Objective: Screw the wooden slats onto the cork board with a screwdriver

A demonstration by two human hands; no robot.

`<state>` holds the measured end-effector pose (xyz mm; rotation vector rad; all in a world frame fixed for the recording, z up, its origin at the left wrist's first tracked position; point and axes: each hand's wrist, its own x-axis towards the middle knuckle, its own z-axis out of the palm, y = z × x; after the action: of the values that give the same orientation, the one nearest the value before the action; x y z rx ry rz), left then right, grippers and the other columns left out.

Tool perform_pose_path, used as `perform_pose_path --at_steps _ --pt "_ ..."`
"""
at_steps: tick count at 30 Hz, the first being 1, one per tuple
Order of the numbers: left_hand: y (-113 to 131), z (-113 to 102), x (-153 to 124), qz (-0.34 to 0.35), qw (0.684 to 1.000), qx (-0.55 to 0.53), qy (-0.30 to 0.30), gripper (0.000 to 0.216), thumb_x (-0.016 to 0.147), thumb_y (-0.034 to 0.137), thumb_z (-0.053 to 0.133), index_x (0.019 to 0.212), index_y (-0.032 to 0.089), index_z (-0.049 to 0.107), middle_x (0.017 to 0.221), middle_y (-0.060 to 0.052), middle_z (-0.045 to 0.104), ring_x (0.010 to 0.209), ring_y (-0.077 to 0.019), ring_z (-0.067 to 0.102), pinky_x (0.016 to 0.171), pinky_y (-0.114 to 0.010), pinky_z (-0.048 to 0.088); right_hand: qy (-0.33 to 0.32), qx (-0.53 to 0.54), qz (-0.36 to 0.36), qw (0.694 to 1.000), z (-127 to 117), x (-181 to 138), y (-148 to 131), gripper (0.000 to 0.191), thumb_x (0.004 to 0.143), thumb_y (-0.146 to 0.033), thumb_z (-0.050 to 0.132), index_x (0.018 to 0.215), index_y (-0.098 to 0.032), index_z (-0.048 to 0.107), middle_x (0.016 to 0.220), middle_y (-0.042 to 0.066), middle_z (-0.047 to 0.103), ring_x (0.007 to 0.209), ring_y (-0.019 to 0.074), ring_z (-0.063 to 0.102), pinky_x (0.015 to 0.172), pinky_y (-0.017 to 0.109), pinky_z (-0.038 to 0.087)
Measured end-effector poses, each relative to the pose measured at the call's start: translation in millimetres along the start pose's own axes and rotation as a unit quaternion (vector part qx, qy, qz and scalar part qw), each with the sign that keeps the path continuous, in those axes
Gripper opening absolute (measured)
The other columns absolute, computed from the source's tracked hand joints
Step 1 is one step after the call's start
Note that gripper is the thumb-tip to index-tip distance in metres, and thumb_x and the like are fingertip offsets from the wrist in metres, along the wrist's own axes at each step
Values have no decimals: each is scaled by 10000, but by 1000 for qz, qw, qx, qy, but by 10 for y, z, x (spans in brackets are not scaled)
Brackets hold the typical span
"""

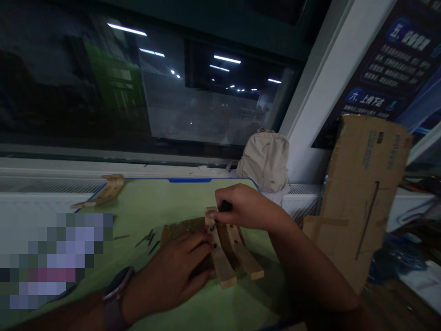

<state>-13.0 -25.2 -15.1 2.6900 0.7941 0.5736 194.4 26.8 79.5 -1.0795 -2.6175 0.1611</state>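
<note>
The left forearm, wearing a watch, leads to the left hand, its fingers bent against the slats; whether they grip, I cannot tell. Those two curved wooden slats lie side by side on the green table, beneath the hands. The right hand closes around a dark handle at their far end. Thin dark fasteners lie to the left; another curved piece sits at the far left corner.

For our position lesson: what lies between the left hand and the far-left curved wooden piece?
Thin dark pieces on the green tabletop; the head view shows this.
</note>
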Motion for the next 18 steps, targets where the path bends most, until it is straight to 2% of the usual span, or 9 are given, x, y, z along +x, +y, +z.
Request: perform_pose_path --at_steps 3,9,13,15,18 --pt "-6 -3 8 2 1000 -3 1 199 909 218 532 1100 172 563 1224 -107 571 1117 -279 560 943 -447 504 -12 -10 24 1000 36 49 60 342 926 -407 538 681 -169 543 587 -37 458 555 103 366 542 258 207" --pt "-14 8 5 2 1000 1 6 246 908 223 549 1150 183 557 1253 -101 563 1130 -275 553 962 -446 493 -55 105 -15 993 -69 -14 96 231 943 -414 497 900 -190 459 762 -23 483 669 126 434 598 241 326" --pt "-7 5 -4 3 1000 10 11 226 915 247 548 1127 176 573 1212 -108 584 1097 -281 569 941 -452 500 -93 135 -81 983 -141 -101 -32 73 924 -226 494 950 -178 446 926 43 518 819 162 489 742 284 414" --pt "-7 3 -8 3 1000 17 14 242 912 256 547 1136 167 573 1208 -119 586 1089 -288 574 931 -456 504 -106 145 -102 979 -134 -106 -84 87 894 -140 500 964 -172 459 983 66 531 877 172 508 791 294 425" --pt "-7 -1 -11 -4 1000 24 3 254 917 265 534 1150 172 573 1216 -119 582 1079 -290 577 923 -459 508 -63 133 -99 984 -74 -57 -98 111 886 -104 516 966 -176 489 956 49 564 853 161 528 762 266 419"
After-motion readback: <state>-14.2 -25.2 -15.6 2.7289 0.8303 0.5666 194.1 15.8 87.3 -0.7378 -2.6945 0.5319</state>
